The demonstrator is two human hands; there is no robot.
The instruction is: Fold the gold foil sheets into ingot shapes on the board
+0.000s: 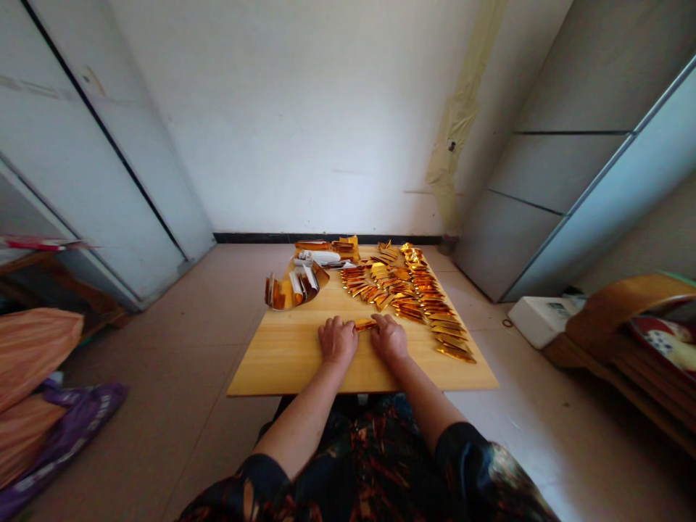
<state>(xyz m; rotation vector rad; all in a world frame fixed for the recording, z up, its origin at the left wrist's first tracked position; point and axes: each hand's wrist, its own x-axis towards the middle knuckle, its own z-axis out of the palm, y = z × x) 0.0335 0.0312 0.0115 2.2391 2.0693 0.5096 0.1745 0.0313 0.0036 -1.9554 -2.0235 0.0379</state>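
Note:
Between my two hands a small folded piece of gold foil paper (365, 325) lies low over the wooden table. My left hand (338, 339) is closed at its left end, fingers curled. At the right end my right hand (389, 338) grips it with bent fingers. Beyond my right hand, rows of folded gold foil pieces (380, 284) fan across the table's right half. A curled stack of gold and white sheets (296, 287) stands past my left hand.
The wooden table (283, 355) reaches nearly to the white wall. At its far left lie more gold sheets (315, 247) and a white bundle (320, 257). A fridge-like grey cabinet (544, 167) and wooden chair (625, 319) stand right; orange and purple bags (38, 406) lie left.

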